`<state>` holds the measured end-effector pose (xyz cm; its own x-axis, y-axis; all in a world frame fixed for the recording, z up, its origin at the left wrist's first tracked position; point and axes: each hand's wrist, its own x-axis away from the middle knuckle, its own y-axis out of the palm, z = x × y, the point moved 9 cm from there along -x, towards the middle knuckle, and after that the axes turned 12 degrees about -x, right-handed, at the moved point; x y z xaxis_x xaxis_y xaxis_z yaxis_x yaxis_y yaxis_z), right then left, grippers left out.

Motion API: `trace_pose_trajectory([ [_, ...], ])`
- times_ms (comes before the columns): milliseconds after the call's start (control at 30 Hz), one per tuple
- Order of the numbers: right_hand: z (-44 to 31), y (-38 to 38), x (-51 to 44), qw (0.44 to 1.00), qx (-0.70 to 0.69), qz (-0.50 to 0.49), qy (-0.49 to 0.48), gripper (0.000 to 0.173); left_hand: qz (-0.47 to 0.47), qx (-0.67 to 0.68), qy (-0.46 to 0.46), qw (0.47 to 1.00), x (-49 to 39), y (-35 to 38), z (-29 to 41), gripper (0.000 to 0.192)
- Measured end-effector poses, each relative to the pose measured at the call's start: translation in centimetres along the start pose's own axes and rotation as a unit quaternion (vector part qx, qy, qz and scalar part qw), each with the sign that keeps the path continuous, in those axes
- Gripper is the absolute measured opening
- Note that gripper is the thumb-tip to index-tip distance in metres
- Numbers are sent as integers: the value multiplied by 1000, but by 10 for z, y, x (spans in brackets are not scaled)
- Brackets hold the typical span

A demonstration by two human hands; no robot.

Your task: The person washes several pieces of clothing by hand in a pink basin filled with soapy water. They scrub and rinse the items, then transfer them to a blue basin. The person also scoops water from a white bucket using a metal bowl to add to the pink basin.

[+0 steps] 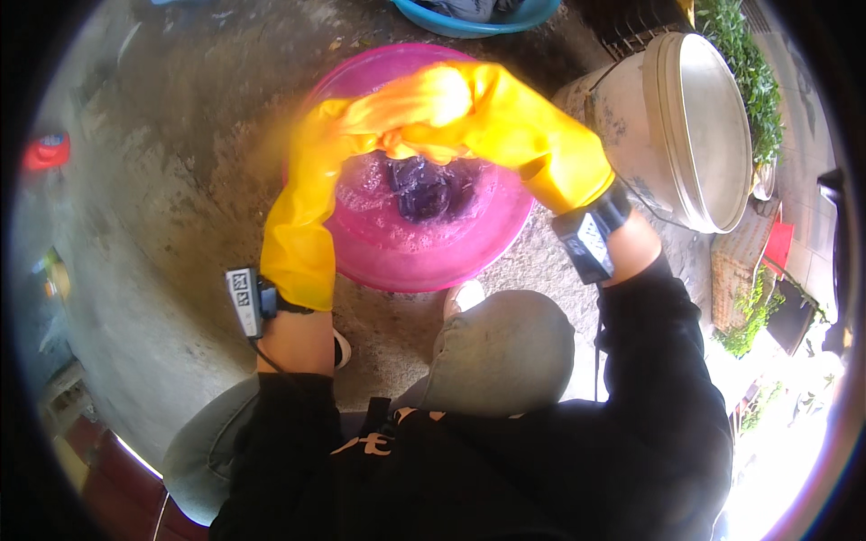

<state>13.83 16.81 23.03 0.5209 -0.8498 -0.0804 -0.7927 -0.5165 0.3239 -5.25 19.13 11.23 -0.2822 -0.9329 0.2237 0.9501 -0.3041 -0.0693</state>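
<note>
Both my hands wear long yellow rubber gloves and meet over a pink plastic basin [433, 260] on the floor. My left hand [331, 132] comes from the left, blurred at its outer edge. From the right, my right hand [467, 108] bends in against it, with bright glare on the glove. Their fingers overlap, so whether anything is gripped between them is hidden. Just below the fingers, a dark wet cloth [423, 193] lies in sudsy water in the basin. It cannot be told whether the hands touch this cloth.
A large white plastic bucket [629, 128] lies tilted at the right, its mouth facing right. Beyond the basin is a blue basin [467, 28] holding dark cloth. A red container [47, 152] is at far left. Green plants [758, 88] line the right side. My knee [500, 351] is close to the basin.
</note>
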Motion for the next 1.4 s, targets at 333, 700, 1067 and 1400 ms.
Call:
trace_pose_trajectory([
  [333,-82,44,-38,994,95,-23,46,29,-55,-477,-50,875,16,91,-124,115],
  [700,-32,47,-58,995,47,-33,79,31,-51,-472,140,869,25,173,-145,19],
  [1067,147,-42,-15,967,-31,176,183,34,-68,-447,208,867,36,165,-92,19],
  [1400,145,-68,1,950,32,251,185,44,-96,-281,184,937,45,169,-85,50],
])
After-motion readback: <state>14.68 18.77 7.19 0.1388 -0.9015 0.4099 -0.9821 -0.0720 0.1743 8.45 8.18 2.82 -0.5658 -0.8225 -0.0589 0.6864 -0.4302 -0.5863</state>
